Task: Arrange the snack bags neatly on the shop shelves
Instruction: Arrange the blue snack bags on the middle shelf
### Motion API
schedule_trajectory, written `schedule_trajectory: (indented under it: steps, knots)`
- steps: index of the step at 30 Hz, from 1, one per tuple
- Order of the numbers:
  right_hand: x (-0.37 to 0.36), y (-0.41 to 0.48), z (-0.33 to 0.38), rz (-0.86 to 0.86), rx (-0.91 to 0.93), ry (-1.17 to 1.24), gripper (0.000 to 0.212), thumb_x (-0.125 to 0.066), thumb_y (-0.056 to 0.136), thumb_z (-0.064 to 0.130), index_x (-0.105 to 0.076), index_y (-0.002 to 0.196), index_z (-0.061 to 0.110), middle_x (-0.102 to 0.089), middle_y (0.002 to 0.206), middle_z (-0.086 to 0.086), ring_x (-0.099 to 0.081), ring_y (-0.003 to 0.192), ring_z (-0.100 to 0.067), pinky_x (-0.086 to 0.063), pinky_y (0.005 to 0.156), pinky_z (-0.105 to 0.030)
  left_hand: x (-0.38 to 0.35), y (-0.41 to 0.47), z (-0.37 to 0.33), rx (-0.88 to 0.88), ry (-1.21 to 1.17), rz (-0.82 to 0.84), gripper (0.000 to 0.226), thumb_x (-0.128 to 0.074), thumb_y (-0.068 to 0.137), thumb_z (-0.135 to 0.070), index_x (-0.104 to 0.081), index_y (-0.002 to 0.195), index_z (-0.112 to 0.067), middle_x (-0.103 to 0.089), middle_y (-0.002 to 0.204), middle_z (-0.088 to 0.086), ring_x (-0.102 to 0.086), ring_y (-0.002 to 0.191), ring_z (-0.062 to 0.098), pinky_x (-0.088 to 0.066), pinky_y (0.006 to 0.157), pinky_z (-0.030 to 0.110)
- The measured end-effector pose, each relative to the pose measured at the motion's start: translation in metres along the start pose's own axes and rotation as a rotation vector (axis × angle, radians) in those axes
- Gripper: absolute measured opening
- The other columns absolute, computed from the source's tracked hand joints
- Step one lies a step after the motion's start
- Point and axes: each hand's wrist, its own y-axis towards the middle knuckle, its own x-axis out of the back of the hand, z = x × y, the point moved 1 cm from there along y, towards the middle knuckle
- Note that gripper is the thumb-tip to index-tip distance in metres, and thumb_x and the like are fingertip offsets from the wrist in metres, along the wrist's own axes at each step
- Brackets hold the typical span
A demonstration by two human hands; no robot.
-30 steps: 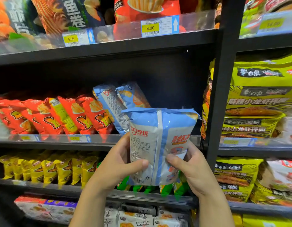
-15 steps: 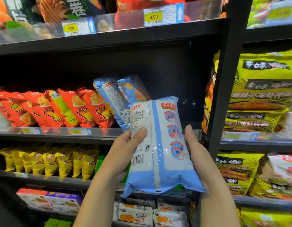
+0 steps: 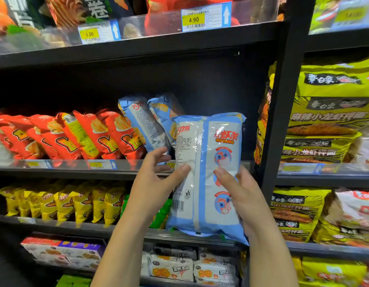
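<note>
I hold a light blue and white snack bag (image 3: 208, 175) upright in front of the middle shelf (image 3: 121, 169), its back side with the barcode facing me. My left hand (image 3: 152, 187) grips its left edge, thumb on the back. My right hand (image 3: 239, 195) grips its right side, thumb pressed on the printed panel. Two matching blue bags (image 3: 146, 125) lean left on the middle shelf just behind the held bag. To their right the shelf shows a dark gap up to the black upright post (image 3: 281, 112).
Red snack bags (image 3: 76, 135) lean in a row left of the blue ones. Yellow bags (image 3: 61, 201) fill the shelf below, with green bags behind my left arm. Large yellow-green noodle packs (image 3: 328, 117) fill the right bay. Price tags (image 3: 204, 17) line the upper shelf edge.
The held bag has been raised from a tilted-back position to upright and sits a little higher and to the right. My right thumb has come round onto its facing side.
</note>
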Motion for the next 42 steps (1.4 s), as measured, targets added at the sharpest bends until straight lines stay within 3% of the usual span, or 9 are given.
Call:
schedule_trajectory:
  steps: [4,12,18,22,24,28,34,38,42]
  knots:
    - [-0.009,0.002,-0.001,-0.137,0.167,-0.072,0.051,-0.080,0.076,0.040,-0.061,0.122,0.027,-0.079,0.113,0.003,-0.079,0.097,-0.020,-0.065,0.078,-0.044,0.003,-0.010,-0.015,-0.177,-0.017,-0.064,0.036,-0.080,0.091,-0.023,-0.063,0.118,-0.040,-0.066,0.116,-0.015,-0.063,0.091,-0.006,-0.054,0.080,0.014]
    - [-0.026,-0.005,0.001,-0.025,0.371,-0.177,0.060,-0.071,0.083,0.051,-0.050,0.137,0.035,-0.072,0.118,0.027,-0.071,0.109,0.002,-0.060,0.083,-0.020,-0.009,-0.023,-0.025,-0.180,0.061,0.144,0.059,-0.070,0.075,-0.068,-0.051,0.130,-0.067,-0.056,0.138,-0.028,-0.061,0.125,0.001,-0.053,0.106,0.037]
    - [-0.022,-0.009,0.004,0.091,0.441,-0.237,0.045,-0.042,0.102,0.053,-0.057,0.143,0.041,-0.061,0.140,0.017,-0.060,0.133,-0.006,-0.051,0.106,-0.023,-0.007,-0.029,-0.036,-0.195,-0.020,0.186,0.076,-0.090,0.080,-0.044,-0.048,0.143,-0.043,-0.069,0.128,-0.027,-0.066,0.118,-0.005,-0.054,0.093,0.017]
    - [-0.021,-0.010,0.003,0.109,0.508,-0.234,0.040,-0.048,0.104,0.041,-0.064,0.139,0.033,-0.062,0.137,0.010,-0.059,0.135,-0.017,-0.051,0.109,-0.032,-0.004,-0.023,-0.027,-0.144,-0.118,0.058,0.088,-0.092,0.069,-0.038,-0.045,0.144,-0.035,-0.074,0.126,-0.013,-0.073,0.115,0.010,-0.058,0.099,0.042]
    - [-0.020,-0.010,0.003,0.061,0.532,-0.184,0.035,-0.055,0.103,0.032,-0.068,0.135,0.030,-0.067,0.132,0.004,-0.063,0.129,-0.019,-0.055,0.104,-0.033,-0.002,-0.022,-0.023,-0.094,-0.221,0.041,0.077,-0.092,0.073,-0.027,-0.050,0.139,-0.027,-0.077,0.122,-0.006,-0.075,0.113,0.018,-0.061,0.094,0.040]
    - [-0.012,-0.008,0.005,-0.055,0.465,-0.193,0.036,-0.073,0.096,0.041,-0.067,0.131,0.032,-0.073,0.122,0.006,-0.069,0.116,-0.014,-0.061,0.096,-0.037,0.001,-0.024,-0.017,-0.051,-0.406,0.137,0.063,-0.082,0.080,-0.015,-0.058,0.138,-0.016,-0.078,0.124,0.006,-0.075,0.113,0.026,-0.062,0.085,0.031]
    - [-0.005,-0.009,0.000,0.208,0.073,-0.039,0.099,-0.086,0.062,0.075,-0.056,0.143,0.026,-0.074,0.131,-0.005,-0.072,0.120,-0.027,-0.061,0.098,-0.044,-0.002,-0.025,-0.005,0.087,-0.591,0.279,0.062,-0.084,0.065,-0.023,-0.071,0.125,-0.012,-0.077,0.120,0.020,-0.078,0.100,0.030,-0.064,0.078,0.034]
    - [-0.002,-0.015,-0.001,0.366,0.022,0.085,0.096,-0.092,0.065,0.062,-0.057,0.141,0.014,-0.073,0.132,-0.013,-0.071,0.120,-0.033,-0.061,0.092,-0.036,0.000,-0.024,0.003,0.118,-0.558,0.379,0.071,-0.103,0.045,-0.043,-0.083,0.107,-0.016,-0.078,0.113,0.021,-0.079,0.096,0.030,-0.064,0.079,0.036]
    - [0.002,-0.015,-0.003,0.324,0.125,0.016,0.071,-0.090,0.069,0.039,-0.063,0.129,0.013,-0.077,0.121,-0.010,-0.075,0.111,-0.028,-0.061,0.086,-0.028,0.004,-0.021,0.009,0.051,-0.528,0.351,0.078,-0.103,0.053,-0.038,-0.075,0.121,-0.011,-0.074,0.125,0.024,-0.073,0.111,0.037,-0.062,0.093,0.042]
